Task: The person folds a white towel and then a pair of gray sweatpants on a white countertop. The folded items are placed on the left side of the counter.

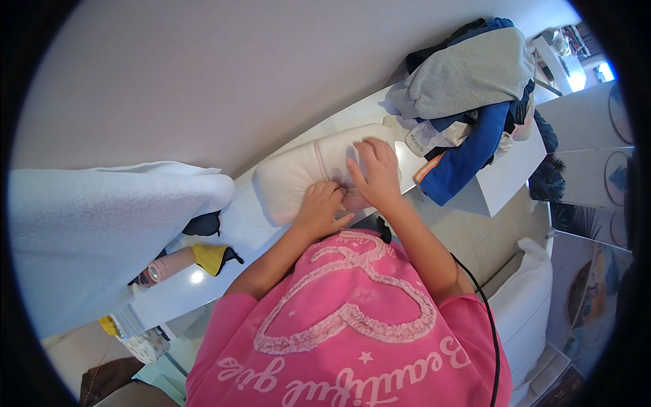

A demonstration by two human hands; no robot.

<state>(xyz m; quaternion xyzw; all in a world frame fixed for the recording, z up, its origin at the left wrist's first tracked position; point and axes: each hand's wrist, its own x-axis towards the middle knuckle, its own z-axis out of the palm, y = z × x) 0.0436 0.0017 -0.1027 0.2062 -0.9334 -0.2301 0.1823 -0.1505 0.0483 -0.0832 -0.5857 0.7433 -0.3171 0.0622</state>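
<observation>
A folded bundle of white and pink cloth (290,173) lies on the white tabletop (239,224) in front of me. A narrow pinkish strip or seam crosses its top. My left hand (319,207) rests on the near middle of the bundle, with fingers bent at its edge. My right hand (379,173) lies over the right end, its fingers spread on the pale cloth. Neither hand is plainly closed on the fabric. The cloth's underside is hidden.
A heap of clothes with a grey garment (468,74) and a blue sleeve (465,157) sits at the right. At left are a large white towel (117,219), a pink cylindrical container (173,263) and a yellow-and-black cloth item (211,257). A wall (203,76) borders the table's far side.
</observation>
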